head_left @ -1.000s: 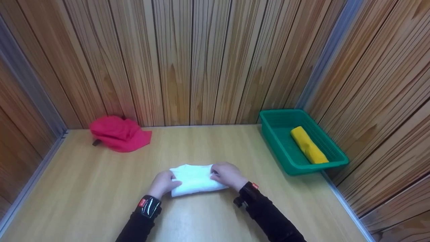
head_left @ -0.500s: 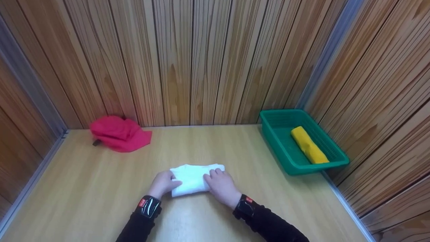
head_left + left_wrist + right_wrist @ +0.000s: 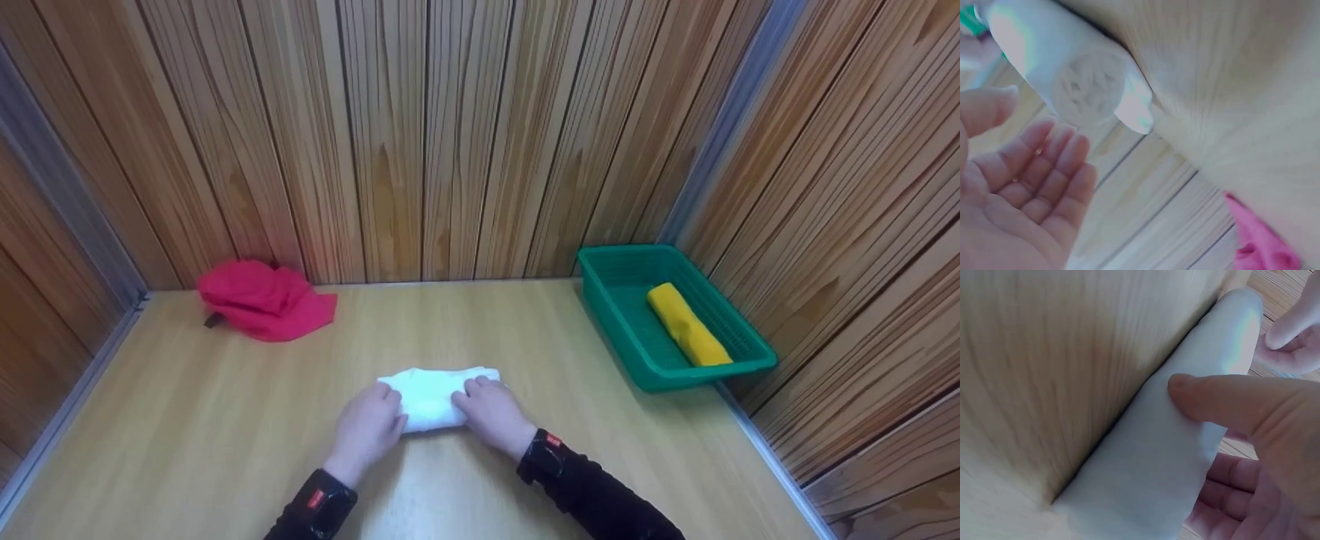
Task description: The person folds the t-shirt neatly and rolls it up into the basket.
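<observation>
A rolled white cloth [image 3: 427,397] lies on the table in front of me, its long side running left to right. Folded layers show at the cloth's end [image 3: 1090,89] in the left wrist view. My right hand [image 3: 491,416] grips the roll from the near side, the thumb [image 3: 1196,396] on its surface and the fingers across on its other side. At the left end is my left hand [image 3: 367,424]. The left wrist view shows its fingers [image 3: 1044,174] loosely bent and apart from the cloth, palm facing it.
A green basket [image 3: 615,326] stands at the back right with a rolled yellow cloth [image 3: 686,322] in it. A crumpled red cloth [image 3: 262,300], somewhat like a cap, lies at the back left. Wood-patterned walls [image 3: 450,150] enclose the wooden table [image 3: 225,435].
My right hand shifted from the roll's right end to its near side. My left hand let go of the left end and turned, its back now facing up.
</observation>
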`<state>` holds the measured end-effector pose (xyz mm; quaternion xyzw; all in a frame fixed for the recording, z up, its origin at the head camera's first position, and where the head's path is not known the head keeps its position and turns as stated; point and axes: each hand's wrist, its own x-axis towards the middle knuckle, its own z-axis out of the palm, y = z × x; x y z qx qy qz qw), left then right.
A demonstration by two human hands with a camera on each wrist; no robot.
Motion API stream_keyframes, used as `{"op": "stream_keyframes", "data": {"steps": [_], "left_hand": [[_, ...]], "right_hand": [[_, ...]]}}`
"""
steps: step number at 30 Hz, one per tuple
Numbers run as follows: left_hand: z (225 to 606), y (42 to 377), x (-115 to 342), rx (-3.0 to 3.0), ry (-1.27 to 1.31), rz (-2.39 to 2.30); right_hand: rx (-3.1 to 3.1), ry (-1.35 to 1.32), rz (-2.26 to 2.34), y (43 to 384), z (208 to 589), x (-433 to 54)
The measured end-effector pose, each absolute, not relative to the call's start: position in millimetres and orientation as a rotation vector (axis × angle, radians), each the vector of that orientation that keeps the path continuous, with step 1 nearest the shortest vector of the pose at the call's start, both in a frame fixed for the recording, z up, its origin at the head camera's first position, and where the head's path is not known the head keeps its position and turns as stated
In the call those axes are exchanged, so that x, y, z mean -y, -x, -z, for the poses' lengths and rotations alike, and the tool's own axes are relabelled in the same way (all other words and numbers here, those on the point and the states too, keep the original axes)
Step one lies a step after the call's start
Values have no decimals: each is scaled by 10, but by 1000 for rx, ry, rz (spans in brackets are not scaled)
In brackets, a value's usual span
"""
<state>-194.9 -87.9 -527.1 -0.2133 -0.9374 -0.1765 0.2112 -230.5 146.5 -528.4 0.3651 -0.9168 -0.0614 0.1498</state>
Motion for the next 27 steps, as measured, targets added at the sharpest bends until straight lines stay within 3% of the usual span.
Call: {"op": "stream_keyframes", "data": {"steps": [15, 27], "left_hand": [[5455, 1953, 857, 2591, 697, 212], [5410, 1944, 955, 2656, 637, 825]], "right_hand": [[2704, -1049, 96, 2344, 5268, -1485], [2820, -1062, -140, 2345, 5251, -1631]]}}
